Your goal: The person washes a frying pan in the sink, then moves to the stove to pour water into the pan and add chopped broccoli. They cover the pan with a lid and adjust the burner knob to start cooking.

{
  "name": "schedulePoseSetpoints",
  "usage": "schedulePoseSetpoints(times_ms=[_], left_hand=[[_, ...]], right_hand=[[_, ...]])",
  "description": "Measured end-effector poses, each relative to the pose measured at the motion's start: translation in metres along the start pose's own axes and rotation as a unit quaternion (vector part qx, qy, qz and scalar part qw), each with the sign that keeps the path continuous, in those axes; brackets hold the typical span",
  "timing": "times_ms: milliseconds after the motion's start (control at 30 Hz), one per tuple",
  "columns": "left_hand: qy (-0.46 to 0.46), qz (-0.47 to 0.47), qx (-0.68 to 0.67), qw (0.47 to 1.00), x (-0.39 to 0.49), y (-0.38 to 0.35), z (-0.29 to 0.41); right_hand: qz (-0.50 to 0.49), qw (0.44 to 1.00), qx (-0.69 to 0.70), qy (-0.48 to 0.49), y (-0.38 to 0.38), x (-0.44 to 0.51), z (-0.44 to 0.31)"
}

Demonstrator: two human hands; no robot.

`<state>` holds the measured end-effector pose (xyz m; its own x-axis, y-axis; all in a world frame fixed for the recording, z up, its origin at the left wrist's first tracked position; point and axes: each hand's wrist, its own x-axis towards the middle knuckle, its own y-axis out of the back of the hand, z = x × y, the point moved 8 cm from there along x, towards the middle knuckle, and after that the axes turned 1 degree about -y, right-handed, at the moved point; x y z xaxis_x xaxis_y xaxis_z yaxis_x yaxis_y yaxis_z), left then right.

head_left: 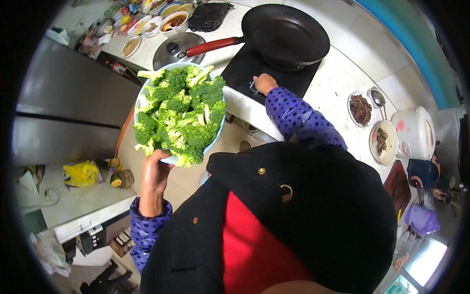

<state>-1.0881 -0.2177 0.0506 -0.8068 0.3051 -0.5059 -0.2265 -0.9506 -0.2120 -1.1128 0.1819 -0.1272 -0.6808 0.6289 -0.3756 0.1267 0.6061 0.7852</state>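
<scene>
My left hand (156,172) grips the rim of a light blue bowl (220,136) heaped with raw broccoli florets (180,110), held over the floor beside the counter edge. My right hand (266,83) has its fingers curled at the front of the black cooktop (238,75), by a pale marking on its surface; whether a fingertip touches it I cannot tell. On the back of the cooktop rests a black wok (286,33), with its red handle (213,46) reaching left above a steel lid with a black knob (172,47).
Counter, upper left: a bowl of reddish-brown food (174,22), a plate of pale food (130,47) and a black plastic bag (208,16). Right: a plate of dark sliced food (360,109), a bowl with some food (390,147), a ladle (377,97) and a rice cooker (415,132).
</scene>
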Motion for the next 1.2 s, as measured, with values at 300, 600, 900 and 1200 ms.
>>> schedulePoseSetpoints(times_ms=[300,600,900,1200], left_hand=[[0.059,-0.112,0.024,0.992,0.109,-0.043,0.056],[0.093,-0.274,0.053,0.956,0.178,-0.136,0.122],[0.115,-0.351,0.078,0.926,0.25,-0.16,0.153],[0.102,-0.377,0.135,0.911,0.272,-0.16,0.158]], right_hand=[[0.015,0.969,-0.23,0.087,-0.011,-0.013,-0.005],[0.051,0.919,-0.291,0.263,-0.016,-0.019,-0.015],[0.004,0.935,-0.274,0.225,-0.011,-0.021,-0.012],[-0.018,0.93,-0.302,0.209,-0.018,-0.023,0.003]])
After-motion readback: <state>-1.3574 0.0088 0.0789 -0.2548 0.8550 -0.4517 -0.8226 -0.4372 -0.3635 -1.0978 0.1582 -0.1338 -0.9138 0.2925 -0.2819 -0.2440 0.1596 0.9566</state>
